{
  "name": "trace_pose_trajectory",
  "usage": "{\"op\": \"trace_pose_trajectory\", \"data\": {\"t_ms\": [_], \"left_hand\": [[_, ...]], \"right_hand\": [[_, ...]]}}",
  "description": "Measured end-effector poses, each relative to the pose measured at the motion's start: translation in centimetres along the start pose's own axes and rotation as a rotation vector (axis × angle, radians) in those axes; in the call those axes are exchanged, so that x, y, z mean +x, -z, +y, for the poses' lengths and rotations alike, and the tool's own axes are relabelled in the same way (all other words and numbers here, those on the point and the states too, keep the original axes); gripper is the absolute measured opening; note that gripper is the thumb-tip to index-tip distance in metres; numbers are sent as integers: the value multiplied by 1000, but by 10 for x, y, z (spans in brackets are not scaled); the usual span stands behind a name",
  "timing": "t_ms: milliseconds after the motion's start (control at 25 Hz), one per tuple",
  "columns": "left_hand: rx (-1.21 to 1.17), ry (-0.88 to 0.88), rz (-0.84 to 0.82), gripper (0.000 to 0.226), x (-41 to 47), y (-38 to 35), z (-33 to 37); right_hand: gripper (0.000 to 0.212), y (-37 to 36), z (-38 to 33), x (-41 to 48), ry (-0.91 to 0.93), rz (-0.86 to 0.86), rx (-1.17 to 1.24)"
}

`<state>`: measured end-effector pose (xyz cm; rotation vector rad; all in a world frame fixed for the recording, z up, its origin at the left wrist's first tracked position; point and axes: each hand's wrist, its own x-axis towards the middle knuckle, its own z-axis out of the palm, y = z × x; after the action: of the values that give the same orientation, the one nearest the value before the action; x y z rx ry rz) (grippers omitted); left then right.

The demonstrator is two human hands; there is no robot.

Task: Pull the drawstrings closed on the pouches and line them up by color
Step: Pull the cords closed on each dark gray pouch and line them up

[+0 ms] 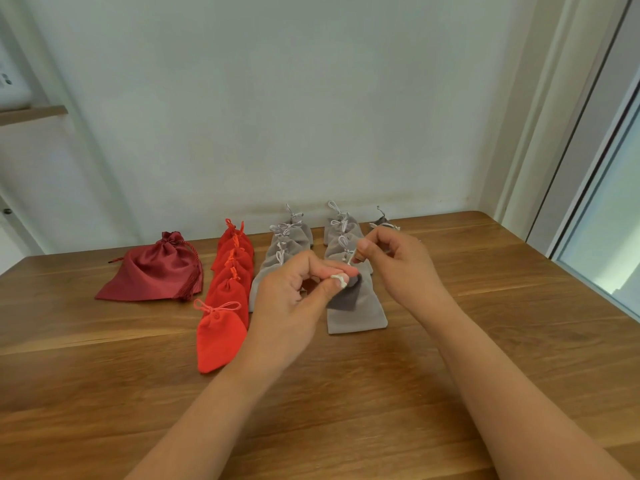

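Now our left hand (298, 289) and right hand (398, 261) each pinch a white drawstring (338, 279) of the dark grey pouch (346, 296), which hangs between them above the table (104, 375).

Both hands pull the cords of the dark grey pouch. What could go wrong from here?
The left hand and right hand pinch only the thin white drawstrings; one could slip free, leaving the dark grey pouch half open. It is held over the light grey pouch row; setting it down carelessly might knock that row crooked.

red pouches (231, 271), grey pouches (349, 258) — neat rows
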<state>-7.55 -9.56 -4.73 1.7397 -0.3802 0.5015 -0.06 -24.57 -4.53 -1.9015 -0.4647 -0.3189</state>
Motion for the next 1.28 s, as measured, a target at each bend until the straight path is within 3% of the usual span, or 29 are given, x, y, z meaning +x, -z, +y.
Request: {"op": "trace_pose_trajectory", "data": {"t_ms": [120,240,400,640,920,1120,1280], "left_hand": [[4,93,90,6,3,1,5],[8,212,220,16,10,13,0],[118,378,52,32,16,24,-8],[13,418,-143,28,14,19,-5],[-126,503,22,23,17,20,-4],[-116,503,26,22,18,23,-8],[-94,509,-17,23,16,25,-11]], "right_hand": [[19,-2,2,0,-11,-9,69],[8,-5,-2,-4,74,-150,283],[7,-21,-8,-12,138,-312,321],[5,-24,-10,-14,94,-164,253],[13,-18,-13,-14,-4,-264,389],[14,-21,-9,-13,234,-114,62],[3,-20,-10,-12,276,-81,-101]]}}
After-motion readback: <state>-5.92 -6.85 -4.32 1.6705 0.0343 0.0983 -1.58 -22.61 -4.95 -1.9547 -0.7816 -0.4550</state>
